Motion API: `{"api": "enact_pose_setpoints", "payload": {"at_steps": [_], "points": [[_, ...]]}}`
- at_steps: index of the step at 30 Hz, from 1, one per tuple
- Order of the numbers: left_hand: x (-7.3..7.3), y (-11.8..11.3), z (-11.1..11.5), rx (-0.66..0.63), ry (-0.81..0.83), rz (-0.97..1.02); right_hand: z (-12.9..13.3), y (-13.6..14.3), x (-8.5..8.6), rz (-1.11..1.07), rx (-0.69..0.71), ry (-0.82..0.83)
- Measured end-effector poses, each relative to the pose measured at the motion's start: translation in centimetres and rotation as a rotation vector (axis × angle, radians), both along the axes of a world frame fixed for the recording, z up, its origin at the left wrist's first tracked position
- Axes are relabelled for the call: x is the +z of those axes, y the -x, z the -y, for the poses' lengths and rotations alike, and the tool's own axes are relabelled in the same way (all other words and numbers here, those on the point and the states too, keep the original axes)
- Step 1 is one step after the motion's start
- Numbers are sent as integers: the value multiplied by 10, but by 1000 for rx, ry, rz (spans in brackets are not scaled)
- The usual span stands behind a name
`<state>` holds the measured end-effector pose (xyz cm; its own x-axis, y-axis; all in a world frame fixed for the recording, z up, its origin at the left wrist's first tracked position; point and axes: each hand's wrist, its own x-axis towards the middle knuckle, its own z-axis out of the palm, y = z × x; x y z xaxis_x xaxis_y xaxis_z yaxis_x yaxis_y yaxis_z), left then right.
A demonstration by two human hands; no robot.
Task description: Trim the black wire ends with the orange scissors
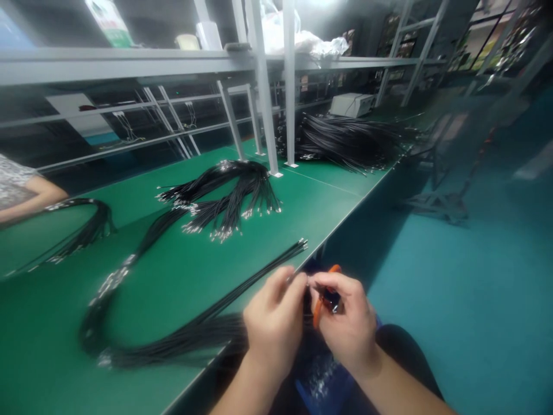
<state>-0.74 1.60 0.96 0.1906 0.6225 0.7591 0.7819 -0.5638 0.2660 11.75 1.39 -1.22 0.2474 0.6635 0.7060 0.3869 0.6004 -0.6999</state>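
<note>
My left hand (275,317) is closed in a pinch at the table's front edge, on something too small and blurred to name. Close against its fingertips, my right hand (348,317) is wrapped round an orange-handled tool (318,311), whose tip is hidden between the fingers. A long bundle of black cables (190,337) curves over the green table (173,282) and runs behind my left hand. A few cable ends (300,246) with light metal tips lie just beyond my fingers.
More black cables (233,202) fan out mid-table, and a large pile (345,138) lies at the back right. White posts (264,92) hold a shelf (129,66). At the left, another person's arm (41,196) rests near a cable bundle (97,222). Small pieces lie in a blue container (309,397) below my hands.
</note>
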Motion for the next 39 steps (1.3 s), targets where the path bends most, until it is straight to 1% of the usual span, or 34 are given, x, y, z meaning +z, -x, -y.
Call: {"api": "enact_pose_setpoints", "payload": {"at_steps": [1, 2, 3, 5, 7, 9, 12, 14, 18, 19, 21, 22, 24, 25, 27, 29, 31, 32, 34, 35, 37, 38, 39], "points": [[0, 1, -1, 11, -11, -15, 0, 0, -1, -20, 11, 20], [1, 3, -2, 27, 12, -2, 1, -1, -2, -44, 21, 43], [3, 4, -3, 36, 67, 37, 1, -1, -3, -72, 30, 67], [10, 7, -4, 11, 249, 174, 0, -2, -4, -126, 32, 98], [18, 8, -6, -88, 448, 341, 0, -2, -4, -151, 25, 109], [26, 7, -8, -213, 598, 488, 0, -1, -3, -150, 14, 101], [34, 2, -11, -343, 743, 647, 0, 1, -2, -147, -4, 89], [35, -2, -14, -390, 778, 709, 0, 2, -2, -150, 0, 91], [30, -3, -17, -414, 764, 762, 1, 2, -1, -168, 17, 80], [28, -1, -16, -392, 759, 738, 1, 2, -1, -174, 17, 78], [26, 2, -15, -287, 697, 625, 0, 2, -2, -181, 18, 78], [25, 4, -13, -223, 623, 544, 0, 2, -3, -181, 17, 76], [25, 5, -10, -129, 413, 353, -1, 2, -4, -166, 5, 61], [24, 5, -8, -108, 300, 256, -1, 2, -5, -152, -4, 53], [23, 4, -6, -105, 118, 80, -1, 2, -6, -129, -19, 49], [20, 4, -5, -100, 15, -27, -1, 3, -6, -113, -24, 48], [18, 5, -5, -68, -1, -38, 0, 4, -5, -107, -24, 37], [17, 6, -5, -42, 28, -8, 0, 4, -5, -107, -20, 33], [18, 9, -4, -33, 184, 107, -1, 4, -4, -116, -3, 29], [19, 9, -4, -67, 303, 180, -1, 4, -3, -121, 8, 30], [21, 9, -2, -205, 555, 333, -1, 4, -1, -127, 16, 27], [21, 8, -1, -270, 652, 409, -1, 4, -1, -129, 16, 23], [21, 6, 0, -310, 719, 482, -1, 5, 0, -129, 11, 17]]}}
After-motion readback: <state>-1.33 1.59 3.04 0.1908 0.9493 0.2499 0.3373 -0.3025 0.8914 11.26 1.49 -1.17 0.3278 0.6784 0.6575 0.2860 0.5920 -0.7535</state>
